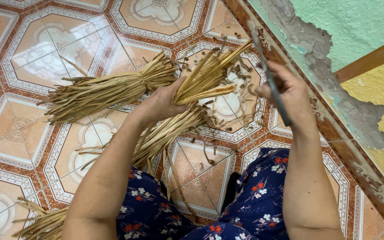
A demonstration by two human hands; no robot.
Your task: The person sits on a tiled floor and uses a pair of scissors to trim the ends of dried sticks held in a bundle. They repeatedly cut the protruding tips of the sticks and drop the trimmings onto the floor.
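Home floor, patterned tiles [32,146], peeling wall [361,26]

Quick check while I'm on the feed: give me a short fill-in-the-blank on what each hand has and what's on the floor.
1. The left hand grips a bundle of dry ____ strips.
2. The right hand holds a long, thin ____.
3. A second bundle, tied round, lies on the patterned ____ floor.
4. Short cut scraps lie scattered between the two ____.

Missing words: straw-coloured; blade; tile; hands

Left hand [163,103] grips a bundle of dried straw strips [201,84] over the patterned tile floor [32,133]. Right hand [285,86] holds a thin knife [272,82]. Tied straw bundle [107,89] lies left; trimmed bits [241,75] scattered far.
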